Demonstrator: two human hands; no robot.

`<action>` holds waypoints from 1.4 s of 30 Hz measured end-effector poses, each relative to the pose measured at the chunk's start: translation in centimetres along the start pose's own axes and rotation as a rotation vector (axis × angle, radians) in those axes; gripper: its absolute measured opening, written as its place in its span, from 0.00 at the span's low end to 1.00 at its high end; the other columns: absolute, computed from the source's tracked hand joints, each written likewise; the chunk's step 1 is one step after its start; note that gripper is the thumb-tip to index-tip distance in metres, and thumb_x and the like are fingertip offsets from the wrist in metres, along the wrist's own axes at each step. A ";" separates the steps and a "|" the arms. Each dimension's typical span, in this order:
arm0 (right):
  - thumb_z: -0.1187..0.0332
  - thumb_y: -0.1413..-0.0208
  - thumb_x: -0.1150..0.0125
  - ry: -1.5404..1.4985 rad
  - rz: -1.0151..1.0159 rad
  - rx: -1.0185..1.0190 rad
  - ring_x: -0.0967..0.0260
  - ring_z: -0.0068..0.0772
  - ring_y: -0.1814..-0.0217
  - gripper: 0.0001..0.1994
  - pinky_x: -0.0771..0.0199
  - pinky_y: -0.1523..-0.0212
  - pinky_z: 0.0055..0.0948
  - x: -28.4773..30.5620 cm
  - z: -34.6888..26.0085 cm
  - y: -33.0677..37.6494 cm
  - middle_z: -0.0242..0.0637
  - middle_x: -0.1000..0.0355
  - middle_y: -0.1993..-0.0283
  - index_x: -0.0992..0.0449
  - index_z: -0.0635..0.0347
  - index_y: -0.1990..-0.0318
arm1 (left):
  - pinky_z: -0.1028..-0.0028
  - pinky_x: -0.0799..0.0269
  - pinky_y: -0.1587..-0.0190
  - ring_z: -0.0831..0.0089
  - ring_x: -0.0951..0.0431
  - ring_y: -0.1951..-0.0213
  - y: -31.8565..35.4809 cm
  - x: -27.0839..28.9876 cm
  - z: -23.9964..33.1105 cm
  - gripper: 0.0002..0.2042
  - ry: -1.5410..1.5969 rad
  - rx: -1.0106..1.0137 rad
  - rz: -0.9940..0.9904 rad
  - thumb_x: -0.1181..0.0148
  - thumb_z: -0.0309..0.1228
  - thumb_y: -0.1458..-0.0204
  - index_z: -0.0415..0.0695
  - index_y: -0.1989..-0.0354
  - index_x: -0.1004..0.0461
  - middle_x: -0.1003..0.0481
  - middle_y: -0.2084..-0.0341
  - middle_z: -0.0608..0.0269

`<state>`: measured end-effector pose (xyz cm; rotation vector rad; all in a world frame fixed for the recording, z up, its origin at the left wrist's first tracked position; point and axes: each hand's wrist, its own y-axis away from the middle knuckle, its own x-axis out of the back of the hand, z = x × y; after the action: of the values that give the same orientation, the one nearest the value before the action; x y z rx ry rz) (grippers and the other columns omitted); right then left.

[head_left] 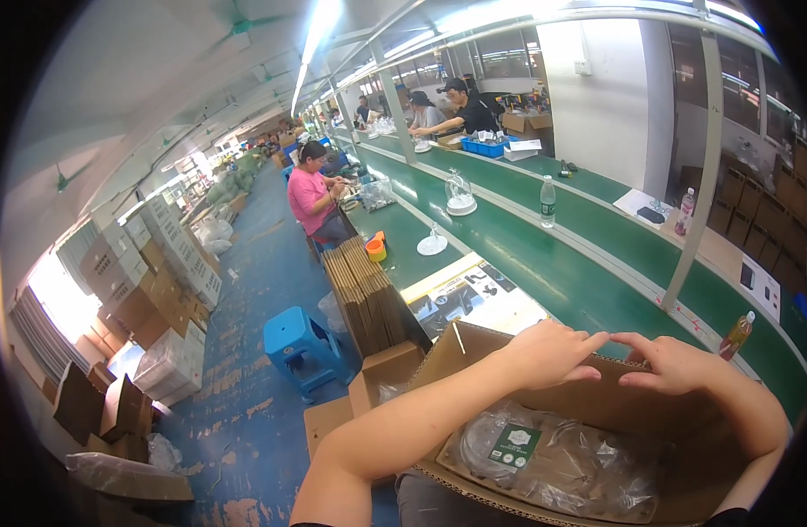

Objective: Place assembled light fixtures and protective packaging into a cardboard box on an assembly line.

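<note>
An open cardboard box (pixel 711 439) stands close in front of me at the lower right. My left hand (pixel 553 353) and my right hand (pixel 671 362) meet at its far wall. Their thumbs lie on the inner side while the fingers reach over the top edge, so both hands grip the cardboard. Inside lies a clear plastic-wrapped pack (pixel 570 457) with round transparent parts over a brown cardboard insert. A green label card (pixel 514 446) shows at its left. What the fingertips touch beyond the edge is hidden.
A green conveyor table (pixel 544 263) runs away ahead, bearing a glass dome (pixel 460 195) and a bottle (pixel 547 202). Left of my box are folded cartons (pixel 364 299) and a blue stool (pixel 305 351). A person in pink (pixel 311 198) sits working farther along.
</note>
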<state>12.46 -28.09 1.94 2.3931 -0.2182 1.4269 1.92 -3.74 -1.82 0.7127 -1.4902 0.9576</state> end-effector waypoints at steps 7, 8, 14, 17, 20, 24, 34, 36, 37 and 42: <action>0.47 0.38 0.40 -0.008 0.001 -0.001 0.23 0.56 0.55 0.37 0.24 0.52 0.44 0.0 0.0 0.0 0.52 0.21 0.54 0.47 0.55 0.29 | 0.61 0.24 0.64 0.57 0.18 0.64 0.0 -0.1 0.0 0.29 0.001 -0.003 0.006 0.51 0.53 0.36 0.42 0.37 0.39 0.20 0.68 0.57; 0.47 0.38 0.40 -0.008 0.000 -0.002 0.23 0.56 0.55 0.37 0.24 0.52 0.44 0.0 0.0 0.0 0.52 0.21 0.54 0.47 0.55 0.29 | 0.61 0.24 0.65 0.57 0.18 0.64 -0.1 -0.1 -0.1 0.29 0.003 -0.005 0.010 0.51 0.53 0.36 0.42 0.37 0.39 0.20 0.68 0.57; 0.47 0.38 0.40 -0.007 0.000 -0.005 0.23 0.56 0.55 0.37 0.24 0.53 0.44 0.0 0.0 0.1 0.52 0.21 0.54 0.48 0.56 0.29 | 0.61 0.24 0.65 0.57 0.18 0.64 -0.1 -0.2 0.0 0.29 -0.001 -0.006 0.007 0.51 0.53 0.36 0.42 0.36 0.39 0.20 0.68 0.57; 0.47 0.38 0.40 -0.008 0.000 -0.005 0.23 0.56 0.55 0.38 0.24 0.53 0.44 0.0 -0.1 0.1 0.53 0.21 0.54 0.48 0.57 0.29 | 0.60 0.24 0.62 0.55 0.18 0.63 0.0 0.0 0.1 0.29 0.032 0.006 0.002 0.51 0.53 0.36 0.41 0.38 0.38 0.21 0.67 0.55; 0.47 0.38 0.40 -0.012 -0.003 -0.008 0.23 0.56 0.55 0.38 0.24 0.53 0.44 0.1 -0.2 0.1 0.53 0.21 0.53 0.48 0.57 0.29 | 0.58 0.24 0.60 0.52 0.19 0.62 0.0 0.3 0.2 0.29 0.068 0.019 -0.011 0.51 0.53 0.37 0.40 0.40 0.37 0.21 0.66 0.52; 0.47 0.37 0.40 -0.005 0.005 0.003 0.23 0.56 0.55 0.37 0.25 0.52 0.45 0.0 -0.1 0.2 0.53 0.21 0.53 0.48 0.57 0.29 | 0.58 0.24 0.60 0.52 0.19 0.63 -0.1 0.2 0.2 0.29 0.075 0.015 -0.017 0.51 0.53 0.36 0.40 0.40 0.37 0.21 0.67 0.52; 0.51 0.38 0.38 -0.034 -0.004 -0.027 0.23 0.57 0.53 0.35 0.25 0.51 0.44 0.2 -0.4 0.1 0.54 0.22 0.53 0.46 0.54 0.30 | 0.58 0.24 0.60 0.51 0.19 0.63 0.0 0.3 0.2 0.27 0.074 0.013 -0.012 0.51 0.53 0.36 0.40 0.42 0.36 0.21 0.68 0.52; 0.51 0.38 0.38 -0.026 -0.002 -0.024 0.23 0.57 0.53 0.35 0.25 0.51 0.45 0.1 -0.3 0.0 0.54 0.22 0.53 0.46 0.54 0.30 | 0.58 0.24 0.60 0.51 0.19 0.63 0.0 0.0 0.1 0.27 0.070 0.011 -0.003 0.51 0.53 0.36 0.40 0.42 0.36 0.21 0.68 0.52; 0.52 0.38 0.38 -0.020 0.001 -0.024 0.23 0.57 0.53 0.35 0.25 0.51 0.45 0.0 -0.3 0.0 0.54 0.22 0.53 0.46 0.54 0.30 | 0.58 0.24 0.60 0.51 0.19 0.63 0.0 0.0 0.1 0.27 0.070 0.010 -0.003 0.51 0.53 0.36 0.40 0.42 0.36 0.21 0.68 0.52; 0.52 0.38 0.38 -0.022 0.002 -0.021 0.23 0.57 0.54 0.35 0.25 0.51 0.45 0.0 -0.2 0.1 0.54 0.22 0.53 0.46 0.54 0.30 | 0.58 0.24 0.60 0.52 0.19 0.62 -0.1 0.5 0.3 0.27 0.075 0.026 -0.044 0.51 0.53 0.37 0.41 0.42 0.36 0.21 0.67 0.52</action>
<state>12.29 -28.10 2.06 2.3933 -0.2400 1.3922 1.84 -4.00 -1.27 0.7177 -1.3935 0.9618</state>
